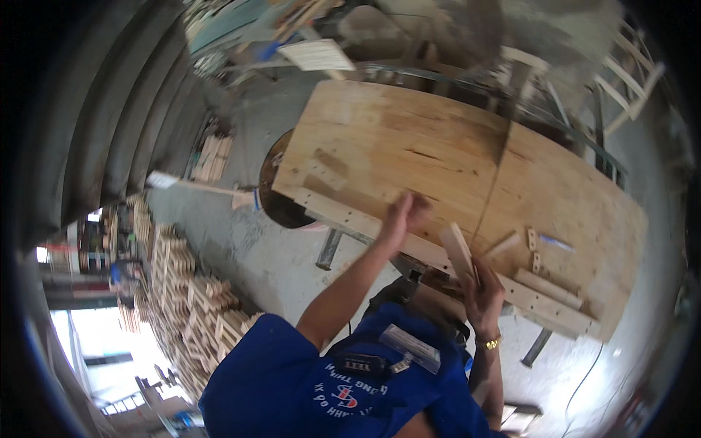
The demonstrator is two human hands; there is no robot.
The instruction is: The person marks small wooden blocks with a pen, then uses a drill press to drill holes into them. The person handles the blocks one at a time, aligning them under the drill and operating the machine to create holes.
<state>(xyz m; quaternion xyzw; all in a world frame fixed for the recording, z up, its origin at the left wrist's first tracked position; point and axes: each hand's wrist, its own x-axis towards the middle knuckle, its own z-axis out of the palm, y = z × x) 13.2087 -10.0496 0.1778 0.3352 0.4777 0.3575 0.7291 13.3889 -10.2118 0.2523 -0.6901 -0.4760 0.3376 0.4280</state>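
Observation:
A short, flat wooden block (456,250) stands tilted in my right hand (485,296), whose fingers wrap round its lower end near the front edge of the plywood workbench (409,124). Over the bench, to the left of the block, is my left hand (409,210). Its fingers are smeared by motion, and I see nothing certain in them. Beneath both hands a long wooden rail with drilled holes (350,217) runs along the front edge. Right of the block lie a wooden strip (504,243), small drilled pieces (534,248) and a blue pen-like object (557,244).
A wooden batten (549,287) lies beside the rail at the bench's right. A round drum-like container (281,201) stands off the bench's left end. Stacked wooden parts (193,292) fill the floor at left. Wooden frames (629,80) stand at the far right.

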